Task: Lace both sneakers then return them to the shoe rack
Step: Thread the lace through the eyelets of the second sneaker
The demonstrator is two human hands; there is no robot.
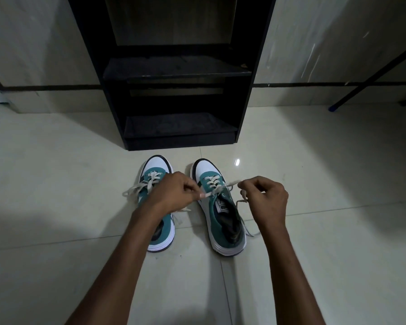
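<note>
Two teal-and-white sneakers stand side by side on the floor, toes toward the shoe rack (244, 109). The left sneaker (165, 233) has its cream lace crossed and loose ends lying to its left; my left forearm covers its middle. The right sneaker (225, 221) has a cream lace (215, 184) threaded through its front eyelets. My left hand (174, 192) pinches one end of that lace at the sneaker's left side. My right hand (265, 200) pinches the other end, pulled out to the right, with its tail trailing down to the floor.
The black shoe rack has a bare lower shelf (174, 127) and a middle shelf (176, 66) just beyond the toes. Glossy cream floor tiles (326, 172) surround the shoes. A dark slanted pole (370, 78) with a blue foot stands at the far right by the wall.
</note>
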